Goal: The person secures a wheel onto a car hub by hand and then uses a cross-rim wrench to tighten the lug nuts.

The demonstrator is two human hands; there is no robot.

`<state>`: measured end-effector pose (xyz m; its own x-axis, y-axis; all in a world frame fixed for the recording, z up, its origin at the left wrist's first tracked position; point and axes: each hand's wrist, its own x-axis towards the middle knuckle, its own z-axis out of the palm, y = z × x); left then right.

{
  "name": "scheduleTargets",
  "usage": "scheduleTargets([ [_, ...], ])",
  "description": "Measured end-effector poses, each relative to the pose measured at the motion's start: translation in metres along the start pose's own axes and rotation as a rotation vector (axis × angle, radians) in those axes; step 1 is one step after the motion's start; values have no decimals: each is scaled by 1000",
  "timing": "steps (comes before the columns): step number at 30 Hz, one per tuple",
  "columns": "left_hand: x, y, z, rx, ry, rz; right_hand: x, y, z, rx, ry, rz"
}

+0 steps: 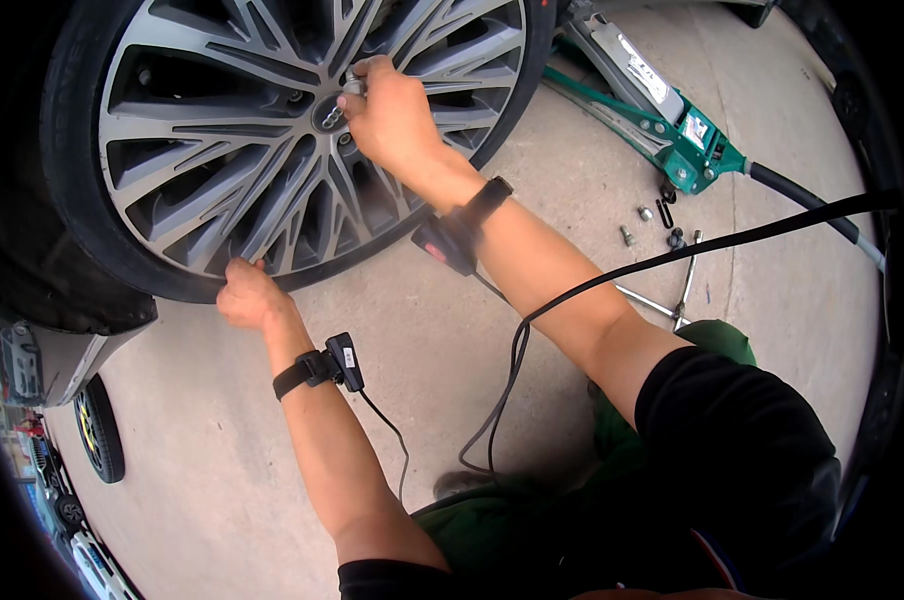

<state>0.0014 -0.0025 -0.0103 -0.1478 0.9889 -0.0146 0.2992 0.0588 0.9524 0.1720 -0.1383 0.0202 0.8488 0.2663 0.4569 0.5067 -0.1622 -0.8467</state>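
A multi-spoke grey alloy wheel (172,128) with a black tyre (77,215) stands upright at the upper left, against the dark car body. My right hand (392,115) is at the hub, its fingertips pinching a silver wheel bolt (353,84) just beside the centre cap (328,112). Whether the bolt has entered its hole cannot be made out. Low on the wheel, my left hand (254,297) is closed over the edge where rim and tyre meet; the fingertips are partly hidden.
A green floor jack (687,160) with a long black handle lies at the upper right. Several loose bolts (645,213) and a cross-shaped lug wrench (690,275) rest on the concrete. Black cables (612,275) hang across my right arm. Another wheel (99,430) is at the left.
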Motion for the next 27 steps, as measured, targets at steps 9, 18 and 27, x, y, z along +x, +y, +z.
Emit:
scheduleTargets([
  [9, -4, 2, -1, -60, -27, 5, 12, 3, -5, -244, 27, -48],
  [18, -9, 4, 1, -57, -5, -3, 7, 28, 6, -192, 203, -180],
  [27, -6, 1, 3, -72, 26, -8, -36, 34, 22, -147, 144, -257],
])
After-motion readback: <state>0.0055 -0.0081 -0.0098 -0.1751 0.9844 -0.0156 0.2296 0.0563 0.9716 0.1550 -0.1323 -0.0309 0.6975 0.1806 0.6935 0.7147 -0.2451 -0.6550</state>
